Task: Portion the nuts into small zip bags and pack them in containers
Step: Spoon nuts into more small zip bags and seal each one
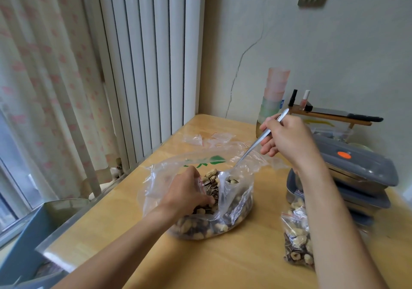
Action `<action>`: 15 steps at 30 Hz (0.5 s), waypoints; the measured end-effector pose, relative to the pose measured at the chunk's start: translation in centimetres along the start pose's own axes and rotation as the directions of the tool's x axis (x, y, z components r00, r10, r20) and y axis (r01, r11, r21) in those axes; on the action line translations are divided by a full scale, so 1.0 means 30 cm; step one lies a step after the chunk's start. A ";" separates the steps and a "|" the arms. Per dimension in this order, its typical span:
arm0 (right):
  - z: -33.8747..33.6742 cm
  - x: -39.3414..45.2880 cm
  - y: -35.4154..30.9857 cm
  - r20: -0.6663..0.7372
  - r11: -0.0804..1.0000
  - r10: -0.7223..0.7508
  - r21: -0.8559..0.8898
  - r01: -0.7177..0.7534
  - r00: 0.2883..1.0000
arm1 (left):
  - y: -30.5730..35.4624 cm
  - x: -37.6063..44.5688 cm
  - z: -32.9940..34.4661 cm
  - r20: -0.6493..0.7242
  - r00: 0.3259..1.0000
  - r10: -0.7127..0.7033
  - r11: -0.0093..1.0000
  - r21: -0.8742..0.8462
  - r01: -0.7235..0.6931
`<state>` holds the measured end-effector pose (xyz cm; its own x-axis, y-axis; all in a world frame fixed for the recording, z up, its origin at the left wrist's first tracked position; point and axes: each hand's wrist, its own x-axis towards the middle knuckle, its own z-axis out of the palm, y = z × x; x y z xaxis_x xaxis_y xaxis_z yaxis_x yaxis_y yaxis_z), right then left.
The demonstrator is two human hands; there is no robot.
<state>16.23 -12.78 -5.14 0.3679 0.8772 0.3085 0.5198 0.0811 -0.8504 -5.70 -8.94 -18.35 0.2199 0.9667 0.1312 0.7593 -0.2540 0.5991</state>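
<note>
The left hand (189,190) reaches into the large clear bag of nuts (200,199) at the middle of the table (223,266), its fingers curled round a small zip bag (208,188) held open among the nuts, while the right hand (287,137) grips the handle of a metal spoon (256,141) whose bowl dips into the large bag's mouth. To the right, near the right forearm, a filled zip bag (296,239) lies on the table beside stacked grey-lidded containers (356,168), and empty zip bags (209,138) lie farther back.
</note>
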 end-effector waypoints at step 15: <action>0.035 -0.086 -0.103 0.107 0.903 -0.398 -0.129 0.410 0.911 | 0.034 0.001 0.009 -0.036 0.994 -0.103 0.959 -0.268 0.089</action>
<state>12.87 -14.79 -3.74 0.0456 0.8173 0.5744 0.7199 0.3718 -0.5862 -4.76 -9.18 -17.96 0.1184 0.9881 0.0978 0.5837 -0.1489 0.7982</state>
